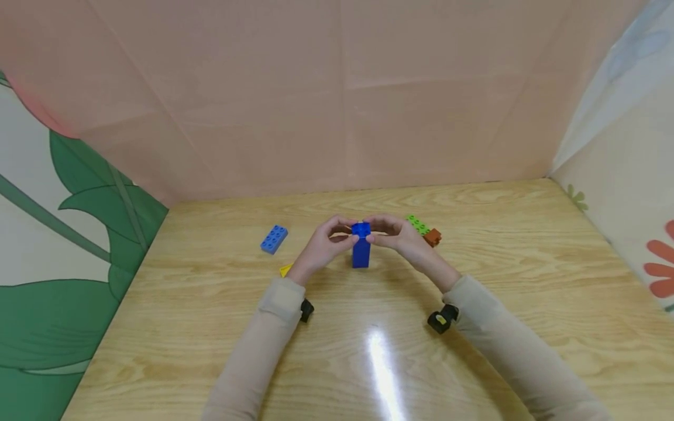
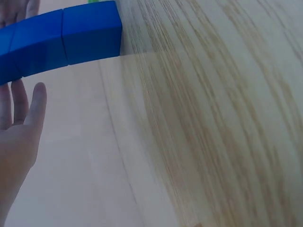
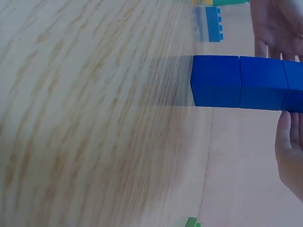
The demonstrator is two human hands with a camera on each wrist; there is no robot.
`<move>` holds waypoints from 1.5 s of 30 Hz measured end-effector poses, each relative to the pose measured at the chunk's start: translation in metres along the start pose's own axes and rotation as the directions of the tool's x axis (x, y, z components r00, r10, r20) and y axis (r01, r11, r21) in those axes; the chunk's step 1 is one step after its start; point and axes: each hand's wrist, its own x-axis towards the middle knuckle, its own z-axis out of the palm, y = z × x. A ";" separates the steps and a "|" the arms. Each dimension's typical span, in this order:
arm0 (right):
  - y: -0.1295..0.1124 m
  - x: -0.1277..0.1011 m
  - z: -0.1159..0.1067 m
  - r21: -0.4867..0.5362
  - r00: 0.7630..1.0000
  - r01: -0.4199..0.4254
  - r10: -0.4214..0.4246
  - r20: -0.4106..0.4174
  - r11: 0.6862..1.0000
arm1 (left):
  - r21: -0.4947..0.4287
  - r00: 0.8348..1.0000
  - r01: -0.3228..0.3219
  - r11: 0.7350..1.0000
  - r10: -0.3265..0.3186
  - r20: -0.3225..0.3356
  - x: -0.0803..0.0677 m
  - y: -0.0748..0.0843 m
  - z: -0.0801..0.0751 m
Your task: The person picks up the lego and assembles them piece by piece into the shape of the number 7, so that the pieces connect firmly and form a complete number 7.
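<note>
An upright stack of blue building blocks [image 1: 361,252] stands on the table, at least three high, with seams between blocks showing in both wrist views. My left hand [image 1: 329,238] pinches the top block [image 1: 361,228] from the left with thumb and fingers. From the opposite side, my right hand [image 1: 396,234] grips that block too, thumb in front and fingers behind. In the left wrist view the lower blocks [image 2: 92,34] stay uncovered by fingers. The right wrist view shows the stack's base block [image 3: 216,81] meeting the wood.
Left of the stack lies a light blue studded brick [image 1: 274,239]. A yellow piece [image 1: 286,269] is partly hidden by the left forearm. Beyond the right hand are a green brick [image 1: 417,224] and a brown-orange brick [image 1: 433,237]. A pink cloth wall [image 1: 342,117] borders the table's back.
</note>
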 end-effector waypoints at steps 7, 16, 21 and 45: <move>-0.001 -0.001 0.002 -0.006 1.000 0.011 -0.011 0.013 1.000 | -0.011 1.000 0.018 1.000 -0.018 -0.001 -0.003 -0.004 -0.001; -0.004 -0.002 0.000 -0.074 0.999 -0.006 0.009 0.038 0.997 | -0.016 0.999 0.045 0.999 -0.045 0.002 -0.004 -0.002 -0.001; -0.004 -0.001 -0.008 -0.125 0.999 0.000 0.007 0.052 0.992 | -0.017 0.998 0.057 0.998 -0.057 0.011 -0.003 0.000 0.000; 0.028 0.002 -0.093 -0.425 0.970 -0.069 -0.039 -0.240 0.902 | -0.006 0.996 0.093 0.996 -0.093 0.016 0.000 -0.001 0.000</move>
